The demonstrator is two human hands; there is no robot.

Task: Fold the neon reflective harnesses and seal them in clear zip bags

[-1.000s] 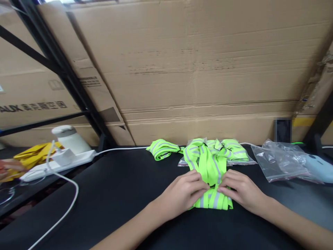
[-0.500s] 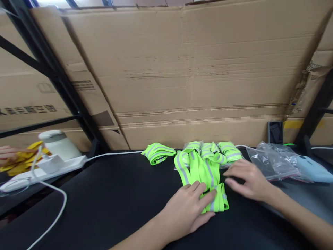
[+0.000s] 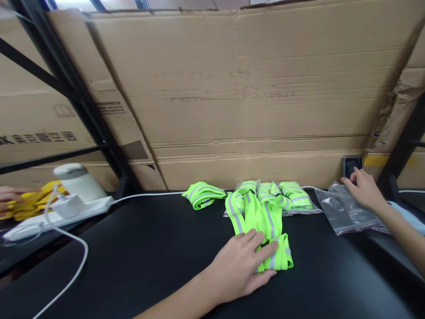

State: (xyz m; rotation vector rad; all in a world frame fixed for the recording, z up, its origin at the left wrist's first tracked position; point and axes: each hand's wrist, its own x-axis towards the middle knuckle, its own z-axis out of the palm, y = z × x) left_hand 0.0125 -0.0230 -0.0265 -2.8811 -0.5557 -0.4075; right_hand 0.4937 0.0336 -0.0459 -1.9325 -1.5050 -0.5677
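A neon-green reflective strap [image 3: 255, 212] with grey stripes hangs down from the back of the black table, its near end folded into a stack. My left hand [image 3: 241, 266] lies over this folded end, fingers bent across it and pinning it to the table, thumb out to the side. Far right, my right hand [image 3: 365, 190] is raised above a clear plastic bag [image 3: 341, 212], fingers apart and holding nothing. Its fingertips overlap the lower screen of a dark phone [image 3: 352, 163] leaning on the cardboard; whether they touch it cannot be told.
Bagged green straps [image 3: 295, 195] and a loose folded strap [image 3: 204, 195] line the back edge. A light blue object [image 3: 408, 217] lies behind my right forearm. On the left are a power strip [image 3: 89, 212], a white bottle [image 3: 81, 181] and another person's hand [image 3: 9, 195] at yellow material.
My right hand has moved from beside the strap up and right to the phone. My left hand stays on the folded strap.
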